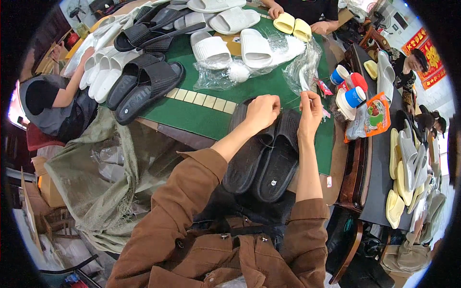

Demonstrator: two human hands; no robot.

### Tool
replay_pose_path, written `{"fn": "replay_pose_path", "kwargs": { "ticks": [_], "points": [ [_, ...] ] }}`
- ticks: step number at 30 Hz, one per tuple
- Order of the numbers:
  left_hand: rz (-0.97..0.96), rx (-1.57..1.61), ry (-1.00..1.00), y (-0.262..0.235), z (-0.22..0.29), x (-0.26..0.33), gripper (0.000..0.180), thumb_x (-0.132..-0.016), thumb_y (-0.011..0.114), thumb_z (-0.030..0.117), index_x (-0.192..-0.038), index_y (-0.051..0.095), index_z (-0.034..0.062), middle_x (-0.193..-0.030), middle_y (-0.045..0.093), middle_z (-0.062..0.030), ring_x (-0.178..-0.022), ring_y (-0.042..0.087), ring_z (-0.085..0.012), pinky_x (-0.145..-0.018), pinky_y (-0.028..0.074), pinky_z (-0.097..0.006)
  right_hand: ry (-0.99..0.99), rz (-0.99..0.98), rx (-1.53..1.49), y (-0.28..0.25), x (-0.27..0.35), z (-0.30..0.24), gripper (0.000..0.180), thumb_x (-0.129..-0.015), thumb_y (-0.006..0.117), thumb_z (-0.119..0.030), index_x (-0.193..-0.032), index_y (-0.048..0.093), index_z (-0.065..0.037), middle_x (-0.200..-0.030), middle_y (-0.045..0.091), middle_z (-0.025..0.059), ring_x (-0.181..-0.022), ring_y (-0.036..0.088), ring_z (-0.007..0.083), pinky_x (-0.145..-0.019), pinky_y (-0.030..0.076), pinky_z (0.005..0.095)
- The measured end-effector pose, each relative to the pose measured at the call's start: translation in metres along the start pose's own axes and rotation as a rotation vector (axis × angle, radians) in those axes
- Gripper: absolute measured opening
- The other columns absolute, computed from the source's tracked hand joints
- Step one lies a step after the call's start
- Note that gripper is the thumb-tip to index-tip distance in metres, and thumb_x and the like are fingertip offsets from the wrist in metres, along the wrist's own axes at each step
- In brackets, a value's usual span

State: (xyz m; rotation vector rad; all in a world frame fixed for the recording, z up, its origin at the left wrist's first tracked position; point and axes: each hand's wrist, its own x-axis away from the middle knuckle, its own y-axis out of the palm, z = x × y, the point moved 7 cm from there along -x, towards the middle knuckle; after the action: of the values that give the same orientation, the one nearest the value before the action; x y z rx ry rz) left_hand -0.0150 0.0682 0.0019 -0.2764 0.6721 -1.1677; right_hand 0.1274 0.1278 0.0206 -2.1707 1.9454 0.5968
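Note:
A pair of black ribbed slide slippers (277,169) lies side by side in front of me at the table's near edge, toes pointing away. My left hand (263,112) is closed above the left slipper's strap, fingers curled in; whatever it grips is too small to make out. Just right of the right slipper's strap, my right hand (311,111) is raised with its fingers pinched together. What lies in that pinch cannot be made out. A crumpled see-through plastic bag (307,57) lies just beyond my right hand.
White slippers (255,48) and black slippers (150,91) spread over the green tabletop (201,126). Paper cups (354,97) and an orange snack bag (373,117) stand at right. Across the table, a person's hands touch yellow slippers (293,26); another person reaches in at left. Olive cloth (96,177) hangs near left.

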Motion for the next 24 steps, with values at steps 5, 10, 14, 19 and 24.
{"fn": "replay_pose_path", "kwargs": {
  "ticks": [5,10,14,19,24],
  "points": [
    [0.014,-0.003,0.023,-0.002,0.003,0.0,0.01,-0.078,0.061,0.013,-0.085,0.063,0.0054,-0.081,0.063,-0.0136,-0.076,0.062,-0.0322,-0.066,0.047,-0.041,0.053,-0.119,0.203,0.008,0.0,0.016,0.012,-0.089,0.063,-0.016,-0.09,0.063,-0.004,-0.077,0.055,-0.0056,-0.067,0.043,0.0031,-0.06,0.035,0.019],
    [0.125,0.074,0.009,-0.009,0.005,0.001,0.009,-0.081,0.062,0.012,-0.085,0.063,0.0041,-0.079,0.061,-0.0128,-0.074,0.061,-0.0317,-0.064,0.046,-0.04,0.109,-0.286,0.399,0.02,0.005,0.025,0.015,-0.083,0.062,-0.015,-0.086,0.062,-0.001,-0.071,0.056,0.0007,-0.066,0.047,0.007,-0.061,0.04,0.0234],
    [0.146,0.086,0.006,-0.009,0.004,0.005,0.009,-0.082,0.061,0.011,-0.085,0.062,0.0032,-0.08,0.061,-0.0129,-0.073,0.061,-0.0317,-0.064,0.046,-0.04,0.168,-0.331,0.462,0.02,0.005,0.023,0.014,-0.083,0.061,-0.014,-0.084,0.061,0.0,-0.071,0.056,0.0004,-0.065,0.047,0.0069,-0.061,0.04,0.0229],
    [0.186,0.092,0.014,-0.011,0.002,0.006,0.008,-0.082,0.06,0.009,-0.085,0.061,0.0016,-0.079,0.061,-0.0138,-0.071,0.061,-0.0305,-0.064,0.046,-0.039,0.16,-0.334,0.473,0.024,0.007,0.017,0.016,-0.083,0.06,-0.015,-0.086,0.061,0.001,-0.072,0.057,0.0008,-0.065,0.047,0.0067,-0.061,0.04,0.0232],
    [0.225,0.146,-0.004,-0.012,-0.003,0.0,0.009,-0.082,0.059,0.009,-0.085,0.06,0.0004,-0.077,0.061,-0.0152,-0.069,0.061,-0.0297,-0.063,0.047,-0.038,0.143,-0.306,0.444,0.022,0.006,0.018,0.019,-0.085,0.061,-0.017,-0.092,0.064,0.0,-0.076,0.061,0.0019,-0.065,0.048,0.0071,-0.061,0.041,0.024]
  ]
}}
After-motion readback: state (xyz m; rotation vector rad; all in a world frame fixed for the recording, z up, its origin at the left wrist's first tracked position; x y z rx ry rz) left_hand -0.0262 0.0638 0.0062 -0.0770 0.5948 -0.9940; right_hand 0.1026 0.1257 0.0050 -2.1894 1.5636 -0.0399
